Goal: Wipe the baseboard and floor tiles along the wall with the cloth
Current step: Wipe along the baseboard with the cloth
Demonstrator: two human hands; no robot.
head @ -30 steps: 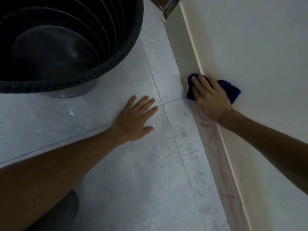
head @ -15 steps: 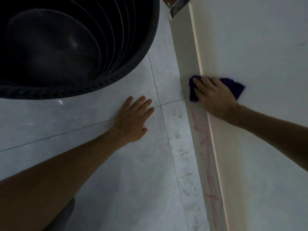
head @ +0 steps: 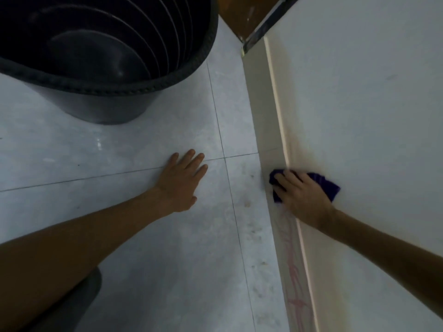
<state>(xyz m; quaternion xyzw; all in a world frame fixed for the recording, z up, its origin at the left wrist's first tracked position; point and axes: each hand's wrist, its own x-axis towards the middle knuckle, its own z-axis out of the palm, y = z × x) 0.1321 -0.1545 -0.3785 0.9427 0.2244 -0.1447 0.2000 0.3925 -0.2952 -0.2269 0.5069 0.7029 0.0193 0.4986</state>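
Observation:
A cream baseboard (head: pixel 265 109) runs along the foot of the white wall (head: pixel 359 92), from the far corner down to the near right. Red scribbles (head: pixel 291 271) mark its nearer stretch. My right hand (head: pixel 303 197) presses a purple cloth (head: pixel 328 185) flat against the baseboard and the wall just above it. The cloth shows on both sides of the fingers. My left hand (head: pixel 182 182) lies flat on the grey floor tiles (head: pixel 167 259) with fingers spread, holding nothing. Dirty specks (head: pixel 251 226) dot the tile strip beside the baseboard.
A large black ribbed bucket (head: pixel 115 87) stands on the tiles at the far left. A brown door and dark frame (head: pixel 261 22) close off the far corner. A dark knee (head: pixel 79 303) shows at the lower left.
My right hand has slid the cloth along the baseboard toward me, nearer the red scribbles. The view has tilted, showing more of the far corner. My left hand stays planted.

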